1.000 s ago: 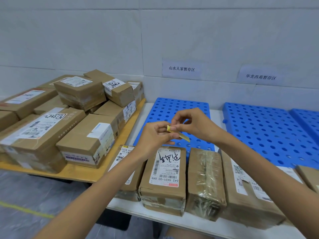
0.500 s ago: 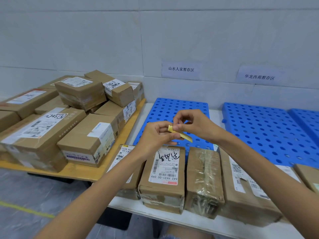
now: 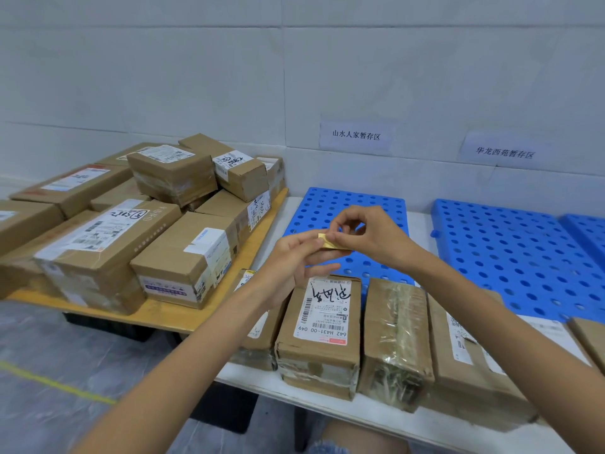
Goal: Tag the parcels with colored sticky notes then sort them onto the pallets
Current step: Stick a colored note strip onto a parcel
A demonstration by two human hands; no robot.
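Beside the blue pallet [image 3: 330, 204] dotted with round holes, a second blue pallet [image 3: 510, 244] shows the same dotted pattern, while in front of it brown cardboard parcels [image 3: 319, 335] carry white labels with black barcodes, above them a yellow sticky note [image 3: 329, 240], and left of it a tan wooden board [image 3: 157, 311].

Wall signs [image 3: 356, 136] — perhaps zone labels

Pale panelled wall [image 3: 196, 77]; grey floor [image 3: 49, 371], yellow line [image 3: 59, 383].
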